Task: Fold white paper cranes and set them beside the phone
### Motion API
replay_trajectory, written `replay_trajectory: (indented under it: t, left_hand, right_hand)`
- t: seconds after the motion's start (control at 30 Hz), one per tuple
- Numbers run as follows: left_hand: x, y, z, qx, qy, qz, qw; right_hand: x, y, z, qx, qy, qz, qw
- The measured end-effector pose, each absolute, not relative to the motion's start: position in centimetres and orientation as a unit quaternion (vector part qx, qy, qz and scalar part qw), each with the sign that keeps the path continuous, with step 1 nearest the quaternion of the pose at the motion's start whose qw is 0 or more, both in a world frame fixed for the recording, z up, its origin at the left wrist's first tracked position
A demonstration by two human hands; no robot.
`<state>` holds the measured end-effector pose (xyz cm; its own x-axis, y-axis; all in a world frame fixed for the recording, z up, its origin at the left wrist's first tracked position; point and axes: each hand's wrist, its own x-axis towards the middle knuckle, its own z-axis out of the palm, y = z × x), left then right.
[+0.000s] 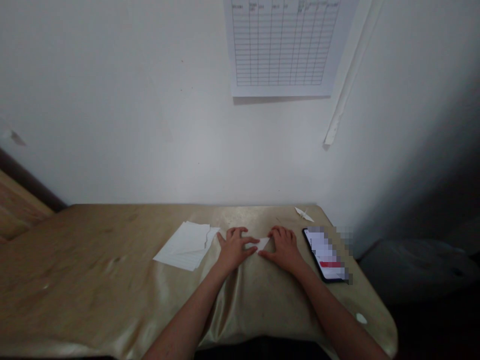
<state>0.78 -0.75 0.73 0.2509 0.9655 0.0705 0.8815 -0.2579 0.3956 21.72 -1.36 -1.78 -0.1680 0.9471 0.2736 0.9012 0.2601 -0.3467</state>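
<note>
Two hands: flat on the table (93,270), fingers spread, clasping nothing.
Left hand (234,248): presses the paper's left end.
Right hand (285,247): presses its right end.
Paper (261,243): small, white, between the hands, mid-table.
Sheets (186,245): stack just beside the left hand.
Phone (325,254): just beside the right hand, screen lit.
Crane (303,214): white, at the far edge.
Chart (281,45): on the wall.

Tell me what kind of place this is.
Probably a plain home or small-office room: a cloth-covered table against a bare wall, a ruled chart stuck up, a phone and loose paper sheets on it.
</note>
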Motion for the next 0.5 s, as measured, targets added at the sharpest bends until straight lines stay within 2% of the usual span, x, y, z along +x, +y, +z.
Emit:
replay_trajectory:
  t: [0.5]
  left_hand:
    - [1.67, -1.19, 1.35, 0.765, 0.611, 0.142, 0.144]
  right_hand:
    - [21.69, -0.75, -1.45, -0.623, -0.743, 0.042, 0.239]
